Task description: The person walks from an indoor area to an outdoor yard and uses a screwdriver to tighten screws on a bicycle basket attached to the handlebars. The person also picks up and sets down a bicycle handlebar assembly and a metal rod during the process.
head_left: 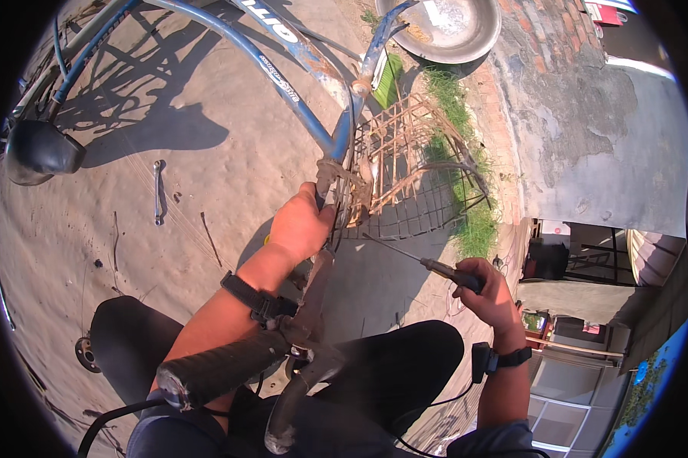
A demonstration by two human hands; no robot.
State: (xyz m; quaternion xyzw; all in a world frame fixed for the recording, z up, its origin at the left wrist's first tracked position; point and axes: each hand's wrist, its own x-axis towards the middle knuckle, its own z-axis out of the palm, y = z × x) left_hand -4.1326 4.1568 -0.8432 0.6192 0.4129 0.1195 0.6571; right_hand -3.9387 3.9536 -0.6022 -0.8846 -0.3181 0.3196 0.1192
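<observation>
A blue, rusted bicycle (302, 103) lies tipped over on the ground, its handlebar toward me. My left hand (302, 225) is closed round the dark stem just below the rusty headset (332, 172); part of the stem is hidden by the fingers. In my right hand (489, 294) is a screwdriver (443, 269), gripped by its dark handle. Its thin shaft points left toward the rusty wire basket (409, 172), with the tip apart from my left hand. Close to my lap is the handlebar's black grip (222, 366), beside a brake lever (287, 412).
A wrench (158, 192) lies on the sandy ground to the left, below the black saddle (45, 151). At the far side stands a wide metal basin (455, 30). Grass (478, 233) grows along a worn brick wall (588, 122) on the right.
</observation>
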